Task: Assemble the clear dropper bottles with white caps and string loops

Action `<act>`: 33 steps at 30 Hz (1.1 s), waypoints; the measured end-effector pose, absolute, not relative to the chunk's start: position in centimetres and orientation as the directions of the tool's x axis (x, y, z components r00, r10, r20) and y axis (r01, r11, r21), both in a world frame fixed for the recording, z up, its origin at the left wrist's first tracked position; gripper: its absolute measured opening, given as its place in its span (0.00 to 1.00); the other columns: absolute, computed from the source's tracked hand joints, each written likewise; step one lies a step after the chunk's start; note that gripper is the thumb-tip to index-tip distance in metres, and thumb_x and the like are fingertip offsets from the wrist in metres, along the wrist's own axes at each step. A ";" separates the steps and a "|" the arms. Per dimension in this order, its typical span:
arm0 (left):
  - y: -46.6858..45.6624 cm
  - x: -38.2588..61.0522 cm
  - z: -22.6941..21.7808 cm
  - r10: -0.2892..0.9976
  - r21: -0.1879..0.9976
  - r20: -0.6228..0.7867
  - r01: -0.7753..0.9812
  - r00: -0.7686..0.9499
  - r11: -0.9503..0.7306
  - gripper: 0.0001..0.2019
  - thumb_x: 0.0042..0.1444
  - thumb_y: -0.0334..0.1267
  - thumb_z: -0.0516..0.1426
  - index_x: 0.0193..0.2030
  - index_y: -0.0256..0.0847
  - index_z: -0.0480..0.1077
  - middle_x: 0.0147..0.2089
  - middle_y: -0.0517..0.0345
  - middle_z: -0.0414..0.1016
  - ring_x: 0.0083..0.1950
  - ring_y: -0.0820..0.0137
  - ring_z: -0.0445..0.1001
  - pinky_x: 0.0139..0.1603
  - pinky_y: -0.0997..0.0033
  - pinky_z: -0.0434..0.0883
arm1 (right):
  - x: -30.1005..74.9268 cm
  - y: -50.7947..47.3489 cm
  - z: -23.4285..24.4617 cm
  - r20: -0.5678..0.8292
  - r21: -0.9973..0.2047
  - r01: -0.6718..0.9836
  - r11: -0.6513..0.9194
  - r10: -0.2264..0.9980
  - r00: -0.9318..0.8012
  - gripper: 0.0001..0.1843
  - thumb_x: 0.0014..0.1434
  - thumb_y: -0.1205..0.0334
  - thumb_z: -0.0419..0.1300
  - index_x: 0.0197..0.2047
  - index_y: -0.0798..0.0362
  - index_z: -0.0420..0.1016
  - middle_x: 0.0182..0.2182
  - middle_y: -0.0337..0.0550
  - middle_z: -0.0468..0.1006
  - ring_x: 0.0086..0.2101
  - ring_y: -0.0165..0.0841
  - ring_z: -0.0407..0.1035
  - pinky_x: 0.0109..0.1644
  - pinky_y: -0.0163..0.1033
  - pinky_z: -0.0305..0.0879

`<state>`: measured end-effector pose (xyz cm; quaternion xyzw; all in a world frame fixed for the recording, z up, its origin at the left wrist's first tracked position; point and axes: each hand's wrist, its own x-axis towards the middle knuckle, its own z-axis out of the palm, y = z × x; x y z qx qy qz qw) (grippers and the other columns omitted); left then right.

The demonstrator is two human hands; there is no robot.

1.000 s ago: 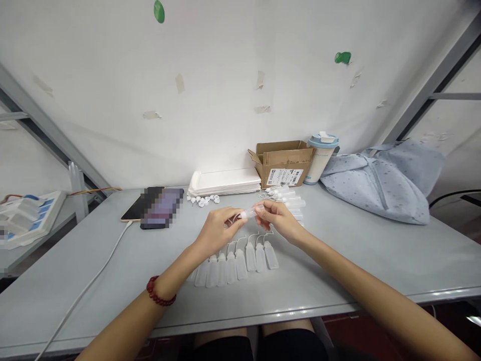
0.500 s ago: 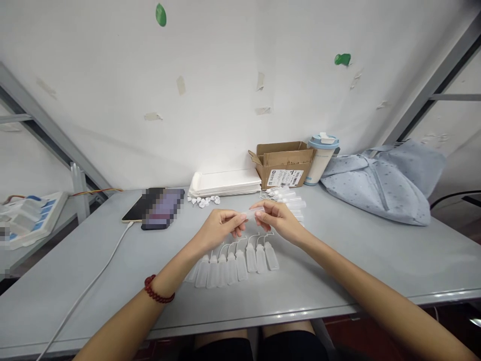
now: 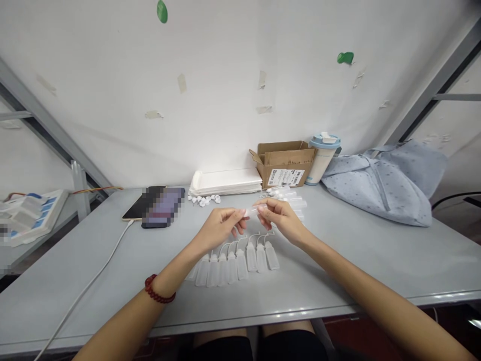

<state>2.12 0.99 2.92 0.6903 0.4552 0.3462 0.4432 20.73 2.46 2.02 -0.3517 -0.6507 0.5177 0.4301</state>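
Note:
Over the middle of the grey table [image 3: 338, 281], my left hand [image 3: 220, 228] and my right hand [image 3: 280, 218] meet at a small translucent plastic bottle [image 3: 252, 211], each pinching one end of it. Below my hands a row of several capped translucent bottles [image 3: 236, 263] lies side by side on the table. More loose bottles [image 3: 291, 198] lie behind my right hand. Small white caps [image 3: 205, 200] are scattered behind my left hand. A red bead bracelet [image 3: 158, 293] is on my left wrist.
A stack of white bags [image 3: 225, 181], an open cardboard box [image 3: 285, 163] and a lidded cup [image 3: 322, 158] stand at the back by the wall. A light blue cloth bag [image 3: 379, 183] lies at right. Two phones [image 3: 156, 205] with a white cable [image 3: 86, 291] lie at left.
My hands have stayed together on the small bottle, with only slight finger shifts. Nothing else on the table has moved.

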 end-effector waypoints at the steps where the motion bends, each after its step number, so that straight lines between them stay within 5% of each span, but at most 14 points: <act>1: 1.1 2.1 2.9 0.935 0.946 0.047 0.284 0.352 -0.154 0.22 0.57 0.52 0.50 0.27 0.33 0.71 0.25 0.55 0.73 0.25 0.73 0.70 0.27 0.74 0.68 | 20.8 2.5 2.1 0.207 -0.973 0.013 0.229 0.899 -0.386 0.19 0.54 0.46 0.58 0.35 0.55 0.69 0.19 0.34 0.66 0.19 0.25 0.59 0.24 0.35 0.58; 7: 1.2 2.1 2.6 0.941 0.959 0.035 0.255 0.337 -0.127 0.22 0.56 0.53 0.52 0.27 0.33 0.70 0.23 0.56 0.71 0.23 0.73 0.69 0.26 0.73 0.69 | 20.9 2.5 1.7 0.218 -0.958 0.088 0.273 0.894 -0.392 0.19 0.56 0.45 0.57 0.35 0.54 0.71 0.19 0.34 0.66 0.19 0.27 0.60 0.24 0.35 0.58; 13: 0.6 2.1 2.9 0.927 0.881 0.174 0.369 0.331 -0.297 0.19 0.58 0.48 0.52 0.23 0.36 0.67 0.22 0.60 0.69 0.25 0.74 0.68 0.28 0.76 0.66 | 21.1 2.4 1.8 0.190 -0.942 0.187 0.279 0.902 -0.387 0.21 0.58 0.45 0.53 0.23 0.53 0.64 0.14 0.34 0.63 0.17 0.26 0.57 0.23 0.35 0.53; 19: 0.6 1.9 1.8 0.761 0.496 0.503 0.585 0.409 -0.642 0.11 0.62 0.37 0.48 0.31 0.38 0.67 0.27 0.57 0.68 0.29 0.72 0.64 0.31 0.74 0.61 | 21.0 2.5 1.9 0.157 -0.954 0.181 0.240 0.911 -0.383 0.24 0.57 0.44 0.53 0.19 0.53 0.60 0.11 0.34 0.61 0.16 0.26 0.54 0.24 0.36 0.50; 23: 0.8 1.8 1.2 0.656 0.338 0.592 0.595 0.468 -0.730 0.10 0.63 0.34 0.46 0.37 0.36 0.68 0.32 0.52 0.69 0.32 0.70 0.65 0.34 0.71 0.62 | 20.9 2.4 2.0 0.135 -0.961 0.172 0.217 0.910 -0.393 0.24 0.56 0.43 0.53 0.18 0.53 0.60 0.10 0.33 0.59 0.16 0.26 0.54 0.26 0.36 0.53; 26: 0.7 1.9 1.5 0.707 0.405 0.558 0.601 0.434 -0.689 0.10 0.62 0.36 0.48 0.37 0.37 0.68 0.32 0.53 0.70 0.33 0.69 0.66 0.35 0.71 0.63 | 21.0 2.5 2.2 0.137 -0.963 0.161 0.215 0.908 -0.395 0.26 0.57 0.44 0.53 0.17 0.52 0.58 0.10 0.34 0.59 0.17 0.26 0.56 0.28 0.36 0.55; 30: 0.4 2.3 2.3 0.889 0.730 0.301 0.517 0.344 -0.447 0.15 0.61 0.45 0.49 0.31 0.37 0.70 0.29 0.57 0.72 0.31 0.71 0.69 0.33 0.74 0.66 | 21.0 2.5 2.3 0.117 -0.972 0.139 0.187 0.908 -0.403 0.25 0.56 0.43 0.53 0.19 0.52 0.57 0.13 0.34 0.61 0.16 0.25 0.55 0.24 0.35 0.52; 33: 0.4 2.5 2.3 0.932 0.866 0.159 0.407 0.326 -0.290 0.20 0.61 0.49 0.48 0.29 0.36 0.70 0.29 0.56 0.73 0.31 0.71 0.71 0.34 0.74 0.67 | 21.0 2.5 2.2 0.143 -0.964 0.147 0.220 0.901 -0.410 0.23 0.56 0.43 0.53 0.22 0.53 0.59 0.15 0.34 0.63 0.18 0.26 0.57 0.24 0.35 0.54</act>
